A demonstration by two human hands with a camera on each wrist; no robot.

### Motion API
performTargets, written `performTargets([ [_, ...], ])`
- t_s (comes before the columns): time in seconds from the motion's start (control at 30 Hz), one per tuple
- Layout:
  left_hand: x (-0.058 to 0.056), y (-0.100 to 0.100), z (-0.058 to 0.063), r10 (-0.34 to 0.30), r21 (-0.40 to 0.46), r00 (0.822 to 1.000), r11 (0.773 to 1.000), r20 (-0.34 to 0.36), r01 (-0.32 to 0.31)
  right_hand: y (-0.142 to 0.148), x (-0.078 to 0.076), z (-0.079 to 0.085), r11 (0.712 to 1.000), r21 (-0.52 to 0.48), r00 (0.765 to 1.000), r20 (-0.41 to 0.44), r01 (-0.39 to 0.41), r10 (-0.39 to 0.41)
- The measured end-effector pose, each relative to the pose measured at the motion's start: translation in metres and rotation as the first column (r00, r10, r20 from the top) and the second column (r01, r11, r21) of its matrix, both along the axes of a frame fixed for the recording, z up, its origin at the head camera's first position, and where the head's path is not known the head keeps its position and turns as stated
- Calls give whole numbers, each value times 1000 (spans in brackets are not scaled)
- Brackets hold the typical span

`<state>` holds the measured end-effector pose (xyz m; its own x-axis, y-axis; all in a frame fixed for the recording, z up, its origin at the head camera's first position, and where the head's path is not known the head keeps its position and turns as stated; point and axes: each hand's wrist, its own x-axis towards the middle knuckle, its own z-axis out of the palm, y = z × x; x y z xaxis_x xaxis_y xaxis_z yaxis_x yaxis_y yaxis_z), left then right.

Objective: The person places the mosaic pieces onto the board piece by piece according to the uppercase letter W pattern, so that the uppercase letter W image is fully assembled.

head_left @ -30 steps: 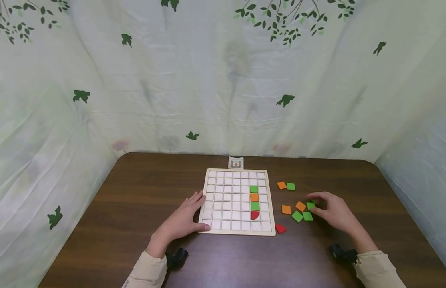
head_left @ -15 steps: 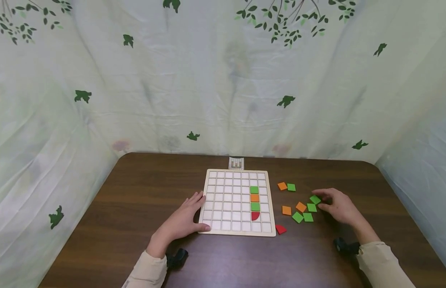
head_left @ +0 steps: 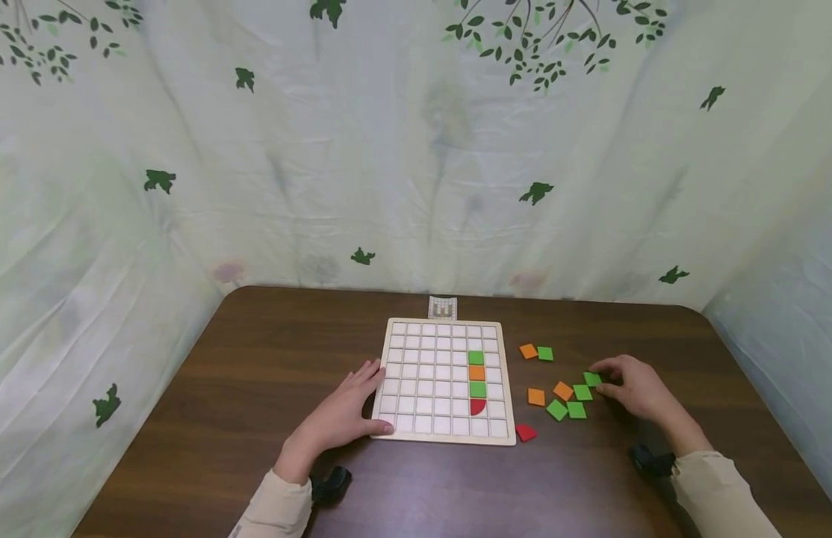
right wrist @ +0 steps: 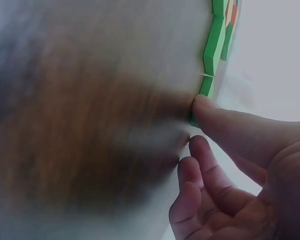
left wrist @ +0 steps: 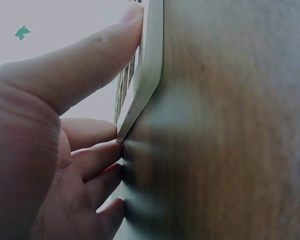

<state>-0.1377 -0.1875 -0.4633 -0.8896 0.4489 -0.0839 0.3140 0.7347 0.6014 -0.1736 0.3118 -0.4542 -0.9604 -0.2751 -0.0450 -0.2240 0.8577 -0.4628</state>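
My left hand rests at the near left of a pale gridded board, thumb at the front corner and spread, fairly straight fingers along the left edge. One column holds a green tile, an orange tile, another green tile and a red rounded piece. Right of the board, my right hand pinches a small green square tile between thumb and index finger. In the right wrist view the thumb covers part of this tile's edge, and the other fingers are loosely curled.
Loose orange and green tiles lie left of the right hand. Farther back sit an orange tile and a green one. A red piece is beside the board's near right corner. A printed card lies behind the board.
My right hand has shifted right with one green tile, uncovering another green tile beside it. The moved tile first stood tilted and now sits straighter. My left hand stays at the board.
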Motion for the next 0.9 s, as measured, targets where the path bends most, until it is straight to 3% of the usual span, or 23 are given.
performTargets([
  [0.33,0,1,0,-1,-2,1000,1000,-6,1,-4,4,1,1000,3,999,-15,29,-29],
  [0.9,-1,0,0,1,-5,1000,1000,-7,-1,-41,16,12,998,-64,994,-104,25,-32],
])
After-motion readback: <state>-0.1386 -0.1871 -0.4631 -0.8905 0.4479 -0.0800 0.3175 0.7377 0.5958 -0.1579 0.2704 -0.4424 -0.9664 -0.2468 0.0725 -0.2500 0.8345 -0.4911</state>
